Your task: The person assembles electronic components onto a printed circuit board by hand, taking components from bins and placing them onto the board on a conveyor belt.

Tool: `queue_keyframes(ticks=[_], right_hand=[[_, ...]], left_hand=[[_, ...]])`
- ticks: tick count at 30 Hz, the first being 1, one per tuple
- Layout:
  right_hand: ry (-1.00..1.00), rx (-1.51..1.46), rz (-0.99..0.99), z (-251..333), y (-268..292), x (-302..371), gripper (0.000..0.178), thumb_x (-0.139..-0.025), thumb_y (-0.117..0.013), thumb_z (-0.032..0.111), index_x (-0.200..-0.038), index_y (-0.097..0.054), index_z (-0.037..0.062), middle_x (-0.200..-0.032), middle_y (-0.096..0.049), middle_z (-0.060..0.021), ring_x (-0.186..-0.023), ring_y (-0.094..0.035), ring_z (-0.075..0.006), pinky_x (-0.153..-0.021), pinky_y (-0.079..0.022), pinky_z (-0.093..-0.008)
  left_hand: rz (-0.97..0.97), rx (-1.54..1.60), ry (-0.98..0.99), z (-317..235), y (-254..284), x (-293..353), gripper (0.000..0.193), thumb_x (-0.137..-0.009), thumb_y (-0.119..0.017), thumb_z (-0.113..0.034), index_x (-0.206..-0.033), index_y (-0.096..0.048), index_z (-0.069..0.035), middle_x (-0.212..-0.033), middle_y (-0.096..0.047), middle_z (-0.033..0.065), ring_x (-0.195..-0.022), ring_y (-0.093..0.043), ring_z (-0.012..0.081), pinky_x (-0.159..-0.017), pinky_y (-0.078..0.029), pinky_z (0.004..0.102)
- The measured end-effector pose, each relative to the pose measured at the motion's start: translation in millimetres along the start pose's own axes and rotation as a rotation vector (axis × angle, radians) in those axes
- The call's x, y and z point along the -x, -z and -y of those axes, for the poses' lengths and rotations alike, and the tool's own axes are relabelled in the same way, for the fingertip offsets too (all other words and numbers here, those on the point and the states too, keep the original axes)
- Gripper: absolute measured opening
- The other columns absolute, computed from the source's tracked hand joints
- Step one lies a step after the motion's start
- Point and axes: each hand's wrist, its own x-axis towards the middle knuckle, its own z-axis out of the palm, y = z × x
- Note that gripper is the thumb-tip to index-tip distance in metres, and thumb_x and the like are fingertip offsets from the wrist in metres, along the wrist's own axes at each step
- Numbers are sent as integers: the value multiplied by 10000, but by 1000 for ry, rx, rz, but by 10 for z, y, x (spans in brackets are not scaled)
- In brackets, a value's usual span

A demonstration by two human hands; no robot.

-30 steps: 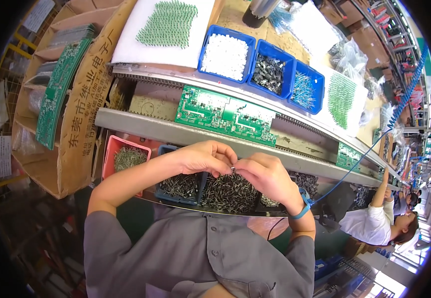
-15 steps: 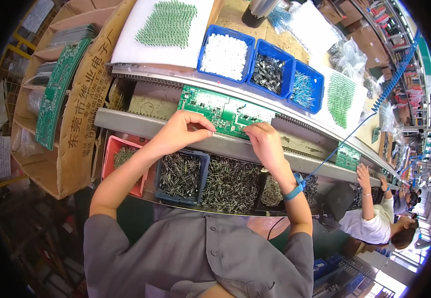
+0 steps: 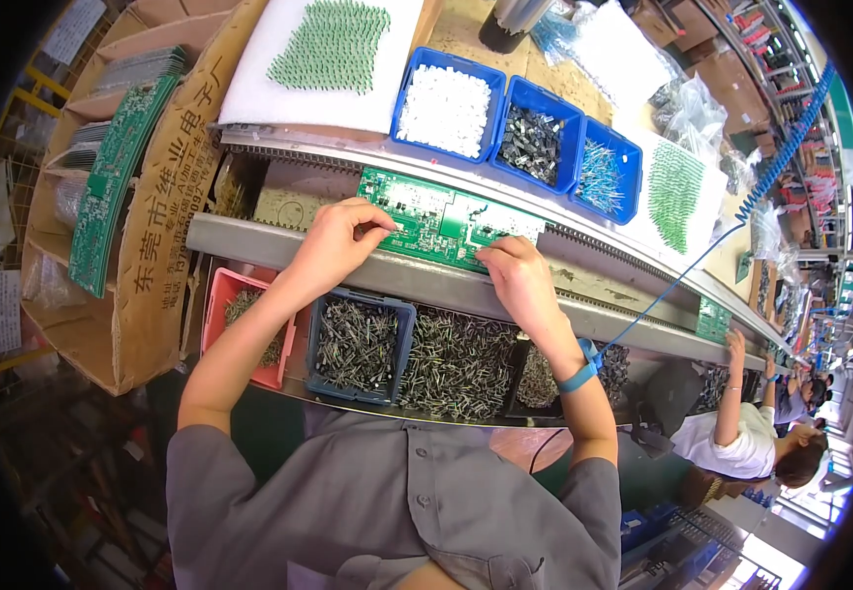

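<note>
A green circuit board (image 3: pixel 446 218) lies on the conveyor rail (image 3: pixel 279 241) in front of me. My left hand (image 3: pixel 340 234) rests at the board's left end, fingertips pinched on a small part pressed against it. My right hand (image 3: pixel 513 273) is at the board's near edge toward the right, fingers curled, pressing a small part into it; the part itself is hidden by the fingers. A blue strap (image 3: pixel 580 368) circles my right wrist, with a blue coiled cord running off to the right.
Below the rail stand a pink bin (image 3: pixel 222 307), a blue bin (image 3: pixel 358 346) and dark trays of metal parts (image 3: pixel 458 364). Blue bins with white (image 3: pixel 444 102), dark (image 3: pixel 533 134) and blue parts (image 3: pixel 602 177) sit beyond. White foam with green parts (image 3: pixel 330 47), cardboard box (image 3: pixel 161 216) left. Another person (image 3: pixel 741 433) works at right.
Both hands rose from the parts trays below the rail to the green board. They now press on its left end and near edge.
</note>
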Motion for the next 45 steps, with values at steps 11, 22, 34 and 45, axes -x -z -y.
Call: queue_keyframes(ticks=[11,22,34,45], right_hand=[[28,175,13,84,152,176,241,-719,-614,11,-943,-691,50,-972,-606,-76,-892,-537,-262,-787,-437,-382],[-309,196,-84,40,735,762,241,-753,-651,8,-992,-665,40,-977,-611,-109,-919,-546,-305,-830,-434,-401],[-723,340,-87,-164,984,1853,200,-800,-630,33,-998,-660,22,-980,-630,-145,-942,-570,-331,-836,-443,-400],[-920,324,31,-90,633,2188,469,-736,-691,32,-1192,-581,29,-1072,-585,-195,-1013,-565,-375,-864,-459,-412]], left_hand=[[-100,-346,-272,71,-64,8,87,-779,-646,-13,-863,-660,-27,-914,-613,71,-858,-583,249,-736,-478,339],[-145,-593,-448,64,-174,10,53,-725,-632,-49,-771,-659,-48,-863,-577,44,-913,-530,219,-810,-368,364],[-125,-772,-456,-20,-232,35,76,-683,-584,-10,-734,-632,-39,-814,-570,67,-860,-541,227,-791,-373,363],[-28,-788,-386,-71,-114,225,262,-746,-571,-32,-988,-666,-3,-1058,-601,96,-1056,-525,259,-932,-370,402]])
